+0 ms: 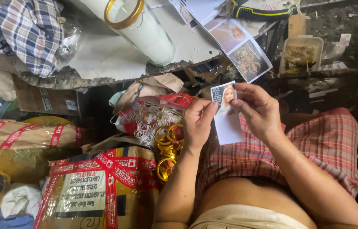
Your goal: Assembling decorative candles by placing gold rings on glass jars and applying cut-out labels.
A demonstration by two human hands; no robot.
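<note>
Both my hands hold a small printed picture label on white backing paper, over my lap. My left hand pinches its left edge, and my right hand pinches its upper right corner. The label shows a small figure image at the top and plain white below. Just left of my left hand lies a pile of gold-coloured rings and a bundle of white string loops.
A tall white glass candle with a gold ring on its rim lies on a white board. Printed picture sheets hang off the board's edge. Taped cardboard boxes stand at lower left, plaid cloth at upper left, a plastic tray at right.
</note>
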